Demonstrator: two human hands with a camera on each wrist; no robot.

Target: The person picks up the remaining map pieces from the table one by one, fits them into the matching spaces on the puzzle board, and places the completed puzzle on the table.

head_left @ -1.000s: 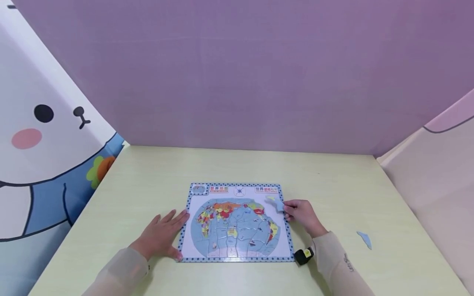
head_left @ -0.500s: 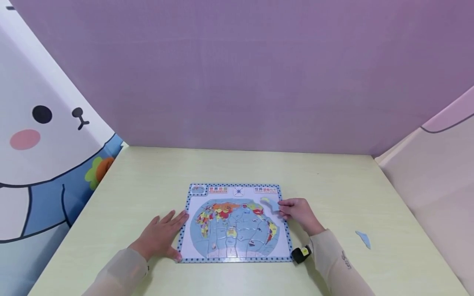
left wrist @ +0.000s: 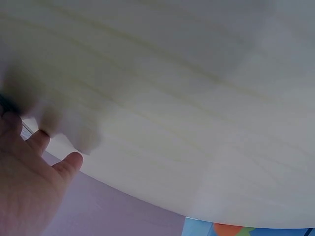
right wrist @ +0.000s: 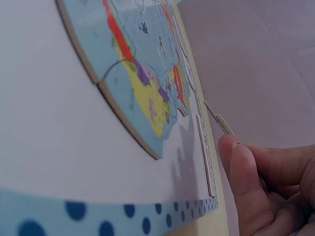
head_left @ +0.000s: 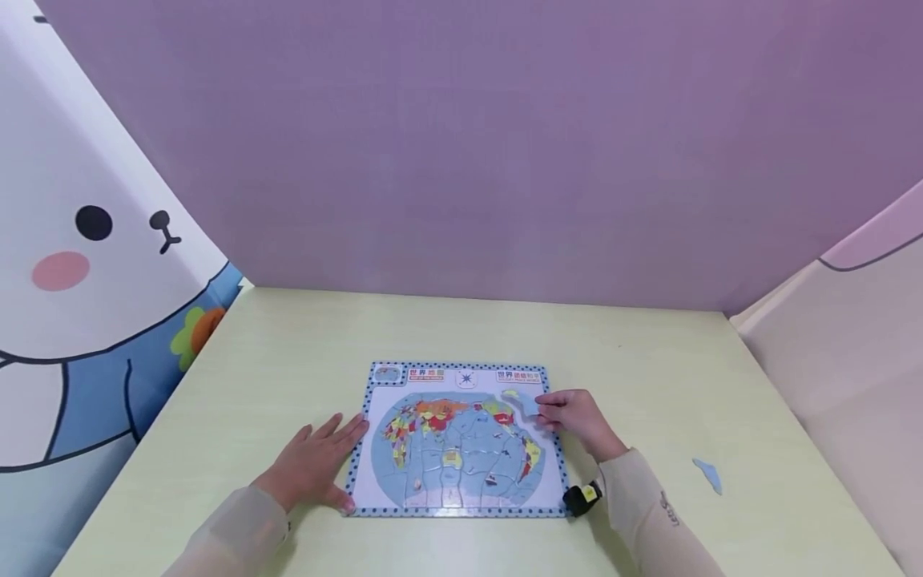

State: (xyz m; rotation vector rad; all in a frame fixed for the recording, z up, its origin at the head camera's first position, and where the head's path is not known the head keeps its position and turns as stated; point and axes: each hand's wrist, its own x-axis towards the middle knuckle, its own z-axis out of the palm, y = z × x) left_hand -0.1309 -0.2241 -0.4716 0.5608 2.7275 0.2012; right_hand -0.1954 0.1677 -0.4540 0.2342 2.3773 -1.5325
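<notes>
A world map jigsaw puzzle point(head_left: 461, 449) with a dotted blue border lies flat on the table, most of its pieces in place. My right hand point(head_left: 582, 421) pinches a light blue puzzle piece point(head_left: 525, 402) with a yellow patch just above the map's upper right, where a gap shows. In the right wrist view, thumb and finger hold that piece point(right wrist: 219, 118) edge-on, apart from the board. My left hand point(head_left: 312, 466) lies with fingers spread at the board's left edge, thumb near its lower left corner. In the left wrist view only part of that hand point(left wrist: 29, 182) shows.
One loose blue puzzle piece point(head_left: 708, 475) lies on the table point(head_left: 649, 353) to the right. A black wrist camera point(head_left: 581, 498) sits under my right wrist, by the board's lower right corner. A purple panel point(head_left: 461, 160) stands behind the table.
My right hand has moved a little left, bringing the held piece from the board's right border toward the gap in the map. The left hand stays at the left edge.
</notes>
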